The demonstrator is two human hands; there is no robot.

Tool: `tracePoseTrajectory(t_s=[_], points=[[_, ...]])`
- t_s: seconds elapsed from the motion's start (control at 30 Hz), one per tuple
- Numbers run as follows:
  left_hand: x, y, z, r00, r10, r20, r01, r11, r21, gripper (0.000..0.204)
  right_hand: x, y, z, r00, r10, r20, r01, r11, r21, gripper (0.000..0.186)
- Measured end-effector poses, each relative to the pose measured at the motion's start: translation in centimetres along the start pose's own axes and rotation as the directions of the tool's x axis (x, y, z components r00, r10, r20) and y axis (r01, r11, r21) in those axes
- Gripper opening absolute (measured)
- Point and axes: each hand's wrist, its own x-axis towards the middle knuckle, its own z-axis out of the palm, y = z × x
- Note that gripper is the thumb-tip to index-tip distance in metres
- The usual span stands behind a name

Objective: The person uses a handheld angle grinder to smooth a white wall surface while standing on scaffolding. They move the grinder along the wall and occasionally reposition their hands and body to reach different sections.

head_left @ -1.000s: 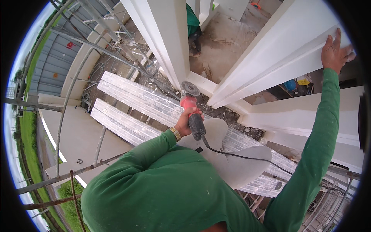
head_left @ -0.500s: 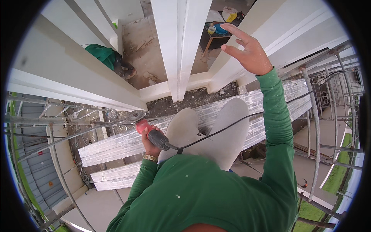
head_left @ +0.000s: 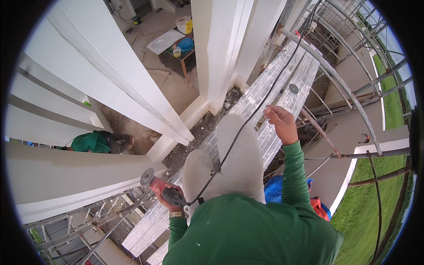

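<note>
My left hand (head_left: 167,198) is wrapped around the body of a red and black angle grinder (head_left: 170,194), its round disc pointing up and left near a white wall ledge. From the grinder's rear a black power cord (head_left: 238,137) runs over my lap and away to the far right. My right hand (head_left: 282,125) is raised above the planks right of my knees, fingers loosely bent and nothing visible in them. Beyond it, a loose grey disc (head_left: 293,88) with a centre hole lies on a metal scaffold plank (head_left: 302,73).
Scaffold tubes (head_left: 349,90) curve along the right, with grass (head_left: 366,207) far below. White columns (head_left: 221,48) stand ahead. Through the openings, a person in a green top (head_left: 90,142) bends low at left, and a small table (head_left: 165,42) holds a blue bag. Blue and red cloth (head_left: 274,187) lies beside me.
My view has turned right, bringing the loose disc and more grass into sight. My right hand has come down from beside the column to above the planks, its fingers more bent. The grinder stays in my left hand.
</note>
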Motion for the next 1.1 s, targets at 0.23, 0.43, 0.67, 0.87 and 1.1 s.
tracePoseTrajectory(t_s=[0.23,0.43,0.67,0.87,1.1], points=[[2.0,-1.5,2.1,0.999,-0.036,0.037,0.038,0.998,-0.049,0.043,-2.6,2.7,8.3,0.9,-0.376,0.219,0.435,0.754,-0.492,0.062],[3.3,-2.3,4.0,0.997,-0.08,0.008,0.08,0.996,-0.05,0.041,-3.9,3.8,11.0,0.872,-0.431,0.231,0.472,0.615,-0.632,0.071],[4.7,-3.3,4.9,0.988,-0.105,0.116,0.112,0.992,-0.051,0.038,-2.7,4.8,10.2,0.895,-0.422,0.147,0.437,0.761,-0.479,0.065],[5.5,-4.5,4.1,0.963,-0.156,0.22,0.18,0.979,-0.096,0.036,-3.1,4.1,9.3,0.904,-0.416,0.095,0.405,0.766,-0.499,0.061],[5.2,-4.4,2.7,0.964,-0.152,0.216,0.186,0.971,-0.147,0.031,-3.2,4.3,9.3,0.901,-0.422,0.105,0.416,0.767,-0.489,0.055]])
